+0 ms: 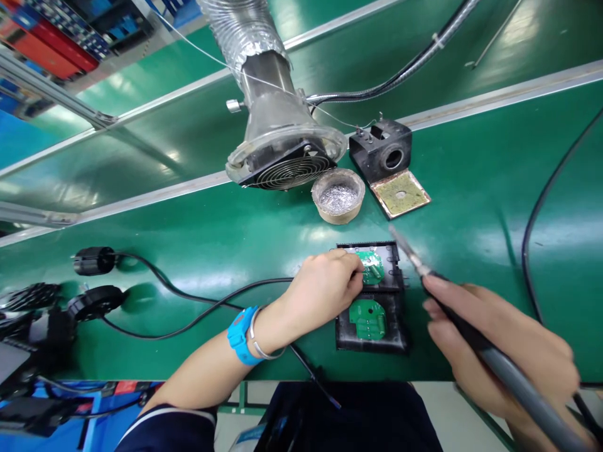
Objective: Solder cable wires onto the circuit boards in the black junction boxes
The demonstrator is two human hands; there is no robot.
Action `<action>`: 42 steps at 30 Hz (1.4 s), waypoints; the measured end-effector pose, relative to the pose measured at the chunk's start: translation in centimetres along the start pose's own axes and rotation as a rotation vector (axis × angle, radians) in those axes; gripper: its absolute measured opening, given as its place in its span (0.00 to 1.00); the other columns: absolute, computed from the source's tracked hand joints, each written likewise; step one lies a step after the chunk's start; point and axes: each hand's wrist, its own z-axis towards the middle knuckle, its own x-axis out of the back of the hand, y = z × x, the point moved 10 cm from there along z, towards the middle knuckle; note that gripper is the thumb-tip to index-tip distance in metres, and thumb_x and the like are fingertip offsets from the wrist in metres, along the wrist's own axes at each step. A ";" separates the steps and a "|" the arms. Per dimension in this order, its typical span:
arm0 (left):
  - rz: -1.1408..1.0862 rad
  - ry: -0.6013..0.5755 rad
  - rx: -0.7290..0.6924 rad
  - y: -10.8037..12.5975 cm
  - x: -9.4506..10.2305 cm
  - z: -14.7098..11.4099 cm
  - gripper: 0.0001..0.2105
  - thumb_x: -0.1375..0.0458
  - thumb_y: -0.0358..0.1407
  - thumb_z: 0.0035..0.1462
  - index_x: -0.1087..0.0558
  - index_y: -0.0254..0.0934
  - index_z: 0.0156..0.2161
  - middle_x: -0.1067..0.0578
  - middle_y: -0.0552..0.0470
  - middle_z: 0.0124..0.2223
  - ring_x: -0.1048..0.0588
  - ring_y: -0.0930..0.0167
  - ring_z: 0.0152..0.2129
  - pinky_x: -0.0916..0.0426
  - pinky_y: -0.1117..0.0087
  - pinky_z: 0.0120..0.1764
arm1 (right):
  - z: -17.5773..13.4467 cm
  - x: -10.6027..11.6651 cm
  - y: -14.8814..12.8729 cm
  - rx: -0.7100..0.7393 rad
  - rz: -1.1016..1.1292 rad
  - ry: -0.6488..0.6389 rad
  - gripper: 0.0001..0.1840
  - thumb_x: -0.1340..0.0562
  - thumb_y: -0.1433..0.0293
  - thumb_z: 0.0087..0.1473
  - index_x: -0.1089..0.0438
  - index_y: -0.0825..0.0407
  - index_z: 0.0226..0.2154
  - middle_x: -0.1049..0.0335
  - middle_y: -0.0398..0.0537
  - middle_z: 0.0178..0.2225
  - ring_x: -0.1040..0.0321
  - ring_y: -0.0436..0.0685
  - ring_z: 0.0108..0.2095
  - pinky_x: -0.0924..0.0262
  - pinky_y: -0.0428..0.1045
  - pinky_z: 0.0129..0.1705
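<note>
My right hand (504, 351) grips a soldering iron (471, 320) by its dark handle. Its metal tip points up and left, apart from the boards. My left hand (325, 282), with a blue wrist strap (242, 333), is closed at the left side of the upper green circuit board (374, 267). The fingertips are partly hidden, so what they pinch cannot be made out. A second green circuit board (370, 319) lies below, nearer to me. Both boards rest in a black holder (396, 342). A black cable (264, 282) runs from the left and passes out of sight behind my left hand.
A fume extractor hood (287, 150) hangs over the bench. Beneath it stand a bowl of solder bits (339, 194) and an iron stand (384, 150) with a yellowish sponge (400, 193). Black plugs (94, 260) and cables lie left; another black cable (530, 232) curves along the right.
</note>
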 end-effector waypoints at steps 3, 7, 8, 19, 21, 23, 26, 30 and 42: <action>-0.017 0.000 -0.019 0.1 -0.1 0.0 0.06 0.46 0.32 0.59 0.26 0.38 0.37 0.23 0.54 0.37 0.24 0.71 0.35 0.31 0.71 0.37 | -0.3 0.6 0.1 -0.088 0.068 -0.022 0.16 0.40 0.76 0.55 0.27 0.53 0.46 0.33 0.47 0.29 0.35 0.49 0.26 0.41 0.45 0.23; 0.017 0.010 -0.030 0.3 -0.2 -0.2 0.08 0.48 0.33 0.60 0.26 0.38 0.38 0.23 0.54 0.38 0.24 0.70 0.35 0.31 0.70 0.37 | -0.7 -0.3 0.2 -0.061 0.094 -0.028 0.14 0.40 0.77 0.52 0.27 0.56 0.43 0.34 0.46 0.27 0.38 0.48 0.24 0.40 0.45 0.24; 0.034 0.012 -0.031 0.3 -0.3 -0.2 0.08 0.48 0.34 0.61 0.26 0.38 0.38 0.23 0.54 0.37 0.24 0.69 0.35 0.31 0.70 0.36 | -0.7 -0.7 0.3 -0.045 0.096 -0.025 0.14 0.40 0.77 0.52 0.28 0.56 0.43 0.34 0.46 0.28 0.38 0.48 0.25 0.40 0.46 0.24; 0.112 -0.026 -0.047 0.7 -0.5 -0.1 0.08 0.50 0.32 0.61 0.28 0.37 0.37 0.25 0.53 0.36 0.24 0.68 0.33 0.30 0.67 0.32 | -0.5 -1.5 0.3 -0.002 0.109 -0.051 0.17 0.40 0.79 0.50 0.28 0.56 0.44 0.32 0.47 0.29 0.36 0.49 0.25 0.38 0.47 0.25; 0.106 -0.033 -0.049 0.7 -0.6 0.0 0.08 0.50 0.32 0.62 0.28 0.36 0.36 0.25 0.53 0.35 0.24 0.68 0.33 0.30 0.67 0.33 | -0.4 -1.5 0.3 -0.001 0.108 -0.048 0.17 0.40 0.79 0.50 0.28 0.56 0.45 0.32 0.47 0.29 0.36 0.49 0.25 0.38 0.47 0.25; 0.107 -0.035 -0.046 0.7 -0.6 0.1 0.08 0.50 0.32 0.62 0.28 0.36 0.36 0.25 0.53 0.35 0.24 0.68 0.33 0.30 0.67 0.32 | -0.4 -1.5 0.4 -0.001 0.104 -0.047 0.17 0.40 0.78 0.51 0.28 0.55 0.45 0.32 0.47 0.29 0.36 0.49 0.25 0.39 0.47 0.26; 0.117 -0.040 -0.044 0.8 -0.7 0.1 0.08 0.50 0.33 0.62 0.29 0.36 0.36 0.25 0.53 0.35 0.24 0.67 0.32 0.30 0.67 0.31 | -0.5 -1.5 0.4 0.002 0.109 -0.053 0.17 0.40 0.78 0.51 0.29 0.56 0.45 0.31 0.47 0.30 0.36 0.49 0.26 0.39 0.47 0.25; 0.138 -0.049 -0.047 1.1 -0.8 0.1 0.07 0.50 0.32 0.61 0.29 0.36 0.35 0.25 0.52 0.34 0.24 0.66 0.32 0.30 0.66 0.31 | -0.4 -1.4 -0.1 0.035 0.092 -0.048 0.16 0.40 0.79 0.50 0.28 0.58 0.43 0.30 0.48 0.31 0.35 0.50 0.27 0.37 0.48 0.27; 0.179 -0.054 -0.029 1.0 -0.8 0.3 0.07 0.49 0.32 0.61 0.30 0.36 0.34 0.25 0.52 0.33 0.25 0.67 0.30 0.34 0.68 0.28 | -0.9 -0.3 -0.1 0.027 0.052 -0.048 0.13 0.40 0.79 0.50 0.27 0.57 0.40 0.31 0.49 0.31 0.35 0.50 0.29 0.37 0.49 0.30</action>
